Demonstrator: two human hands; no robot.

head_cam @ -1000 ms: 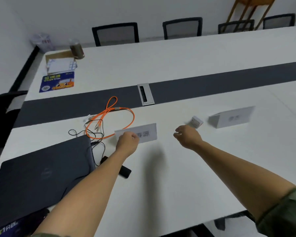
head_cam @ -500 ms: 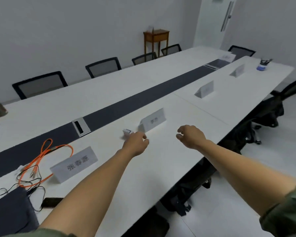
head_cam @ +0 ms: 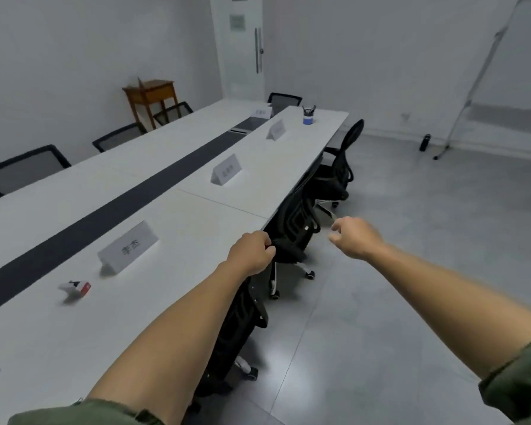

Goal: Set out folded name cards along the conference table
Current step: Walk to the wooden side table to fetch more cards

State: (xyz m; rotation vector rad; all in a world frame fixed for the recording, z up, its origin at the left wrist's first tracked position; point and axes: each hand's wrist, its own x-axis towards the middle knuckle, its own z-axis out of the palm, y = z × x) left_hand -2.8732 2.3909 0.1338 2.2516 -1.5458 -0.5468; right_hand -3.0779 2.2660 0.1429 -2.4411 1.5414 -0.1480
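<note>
- Loosely curled, right hand [head_cam: 357, 239] fingers hold nothing, over the floor [head_cam: 411, 302].
- Left hand [head_cam: 252, 253] fisted at bench [head_cam: 181, 216] edge; name card [head_cam: 128, 246] at its 9 o'clock.

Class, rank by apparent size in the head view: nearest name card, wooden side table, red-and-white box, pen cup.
1. Nearest card and side table: alike; the table is far off, so unranked.
2. Box.
3. Pen cup, slightly smaller.

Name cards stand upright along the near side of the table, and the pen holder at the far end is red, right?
Not red: the head view shows the pen holder is blue. The name cards do stand upright along the near side of the table.
</note>
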